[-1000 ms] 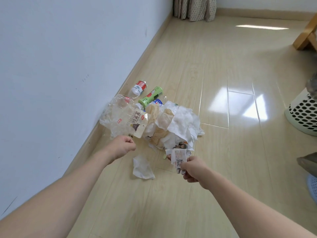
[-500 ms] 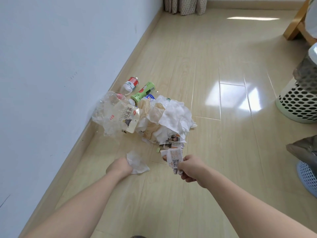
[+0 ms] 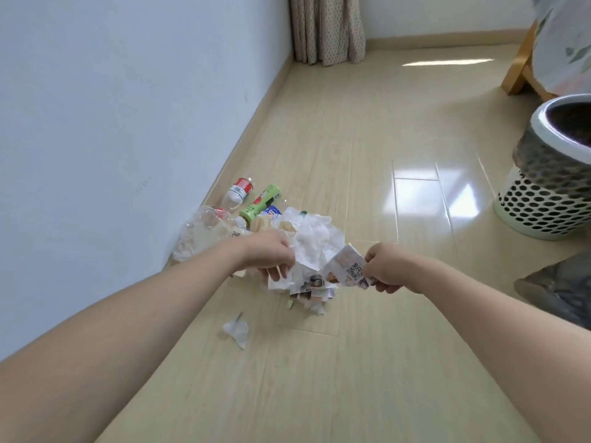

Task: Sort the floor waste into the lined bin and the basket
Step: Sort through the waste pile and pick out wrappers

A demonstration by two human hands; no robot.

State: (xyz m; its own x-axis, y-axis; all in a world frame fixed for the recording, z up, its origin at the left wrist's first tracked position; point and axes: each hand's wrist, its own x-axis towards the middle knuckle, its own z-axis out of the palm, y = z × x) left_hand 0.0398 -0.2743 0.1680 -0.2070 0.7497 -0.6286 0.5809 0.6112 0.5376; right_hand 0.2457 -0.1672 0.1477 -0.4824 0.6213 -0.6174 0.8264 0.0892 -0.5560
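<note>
We are gripping a white tissue [image 3: 315,243] with our left hand [image 3: 268,252], fingers curled, while our right hand [image 3: 388,266] is pinching a printed wrapper [image 3: 347,266], both above the waste pile [image 3: 256,225] lying near the floor's [image 3: 351,362] left wall edge; the lined bin [image 3: 550,187] is standing at the right edge.

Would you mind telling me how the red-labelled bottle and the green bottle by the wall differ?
The red-labelled bottle is clear plastic with only a red band; the green bottle is wrapped in green. The red-labelled bottle lies nearer the wall and apart from the waste pile; the green bottle's lower end reaches that pile. Both lie on their sides on the floor, untouched.
</note>
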